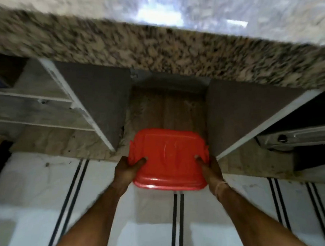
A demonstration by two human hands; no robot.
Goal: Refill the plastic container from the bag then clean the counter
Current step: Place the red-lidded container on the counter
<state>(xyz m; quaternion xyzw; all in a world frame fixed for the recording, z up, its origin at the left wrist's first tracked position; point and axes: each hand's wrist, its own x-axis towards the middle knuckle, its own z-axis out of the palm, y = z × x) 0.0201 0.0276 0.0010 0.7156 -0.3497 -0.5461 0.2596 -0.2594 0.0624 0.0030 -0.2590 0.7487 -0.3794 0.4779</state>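
A plastic container with a red lid hangs low in front of an open cabinet bay under the granite counter. I hold it from both sides. My left hand grips its left edge with the thumb lying on the lid. My right hand grips the right edge, thumb also on top. Only the lid shows; the body below it is hidden. No bag is in view.
Two dark cabinet doors stand open on either side of the bay. Grey shelves lie to the left, a drawer rail to the right. White floor tiles with black stripes are below, with my toes near the bottom edge.
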